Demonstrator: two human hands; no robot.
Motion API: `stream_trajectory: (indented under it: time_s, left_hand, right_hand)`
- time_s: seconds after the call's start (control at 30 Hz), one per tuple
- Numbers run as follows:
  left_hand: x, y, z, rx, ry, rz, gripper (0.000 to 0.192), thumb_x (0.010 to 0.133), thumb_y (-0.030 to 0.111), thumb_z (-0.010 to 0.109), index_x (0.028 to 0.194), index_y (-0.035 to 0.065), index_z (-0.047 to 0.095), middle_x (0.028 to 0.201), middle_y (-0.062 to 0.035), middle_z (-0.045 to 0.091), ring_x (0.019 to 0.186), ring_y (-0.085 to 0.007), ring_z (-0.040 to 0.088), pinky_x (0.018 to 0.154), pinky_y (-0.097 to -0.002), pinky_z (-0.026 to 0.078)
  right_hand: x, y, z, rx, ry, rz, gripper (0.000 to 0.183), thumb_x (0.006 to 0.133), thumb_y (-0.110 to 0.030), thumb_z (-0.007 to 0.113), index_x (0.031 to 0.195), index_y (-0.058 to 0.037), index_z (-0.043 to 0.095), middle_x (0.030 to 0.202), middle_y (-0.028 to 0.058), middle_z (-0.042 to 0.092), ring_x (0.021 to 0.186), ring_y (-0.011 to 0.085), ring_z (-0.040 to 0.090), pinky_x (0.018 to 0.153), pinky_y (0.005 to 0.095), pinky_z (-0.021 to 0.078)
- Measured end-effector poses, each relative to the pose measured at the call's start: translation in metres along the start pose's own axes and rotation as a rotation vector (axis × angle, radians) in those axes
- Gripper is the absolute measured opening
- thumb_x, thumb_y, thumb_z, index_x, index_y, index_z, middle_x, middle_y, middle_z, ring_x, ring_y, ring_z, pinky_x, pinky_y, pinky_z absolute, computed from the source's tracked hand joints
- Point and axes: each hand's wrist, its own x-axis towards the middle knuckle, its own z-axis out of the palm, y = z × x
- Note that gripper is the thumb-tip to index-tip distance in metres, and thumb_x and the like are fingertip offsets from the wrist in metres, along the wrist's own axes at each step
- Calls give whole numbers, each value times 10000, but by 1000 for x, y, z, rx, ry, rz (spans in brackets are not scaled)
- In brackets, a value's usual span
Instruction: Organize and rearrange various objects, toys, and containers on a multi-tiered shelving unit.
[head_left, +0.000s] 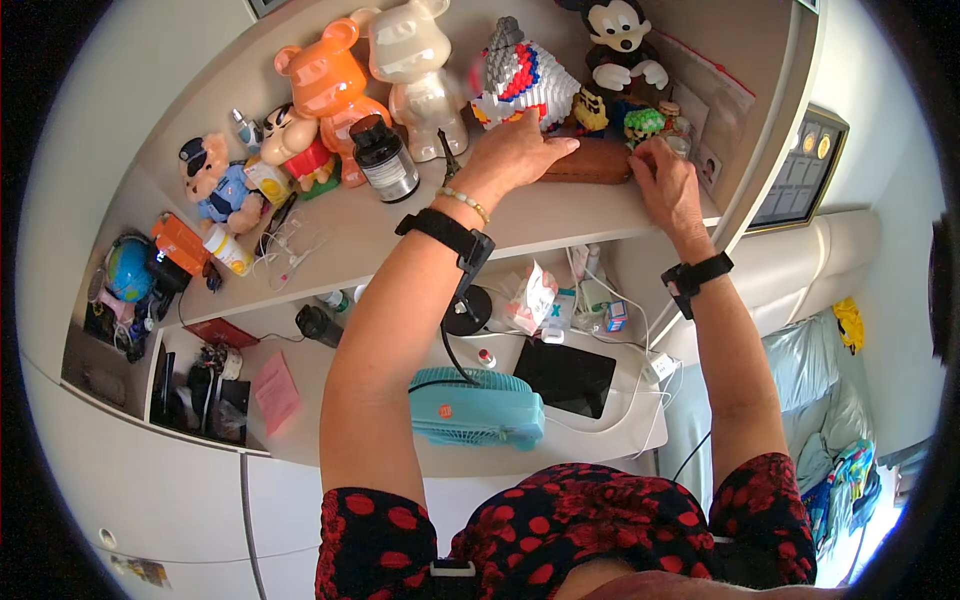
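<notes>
Both my hands reach over the upper shelf (600, 214). My left hand (517, 154) has its thumb pointing right, over the left part of a brown leather case (589, 163); its index finger points at a figure of small white, red, blue and grey building bricks (525, 75). Whether it touches the figure is unclear. At the case's right end is my right hand (664, 176), its fingertips pinched together close to the case; what is between them is hidden. Behind the case stand a yellow brick figure (590, 112), a green brick figure (643, 124) and a Mickey Mouse figure (621, 45).
Left along the shelf stand a pearly bear figure (427, 97), an orange bear figure (322, 82), a dark bottle (385, 161), a small tower model (448, 154) and a plush bear (217, 184). Below are a teal fan (476, 409), a black tablet (566, 375) and white cables (637, 405).
</notes>
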Motion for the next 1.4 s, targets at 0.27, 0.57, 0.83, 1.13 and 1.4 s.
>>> stream_trajectory:
  time_s: [0.27,0.57,0.83,1.13,1.4]
  left_hand:
    - [5,7,7,45,43,-35,869,822,595,512,1309,-108,366,1302,-298,454,1212,-382,464,1005,-399,383]
    - [-8,5,0,54,30,-23,888,791,566,573,1315,-114,343,1249,-299,500,1162,-393,506,969,-411,417]
    - [-72,-9,-50,-124,379,148,746,770,517,638,1206,-73,500,1094,-215,622,1029,-315,601,885,-371,460]
    - [-146,-123,-75,-759,539,-290,541,804,383,689,1168,-4,584,1039,-59,622,921,-164,583,784,-267,472]
    - [-109,-140,-44,-291,323,-308,378,726,290,691,971,10,625,952,-136,662,874,-262,631,793,-354,482]
  right_hand:
    - [0,-9,0,-3,-15,81,168,841,-153,596,933,-13,581,897,209,639,825,391,619,714,431,492]
    - [2,-1,3,52,-31,21,151,843,-155,587,932,-33,591,864,202,637,797,376,627,704,416,490]
    - [0,5,1,7,8,-43,144,857,-171,571,899,-35,591,811,189,639,768,351,640,691,395,491]
    - [4,8,7,-54,36,-84,156,866,-182,568,917,-37,593,820,164,644,750,306,650,691,363,497]
    - [3,14,4,-49,-29,3,160,863,-187,578,944,-51,599,853,161,652,802,310,651,730,377,492]
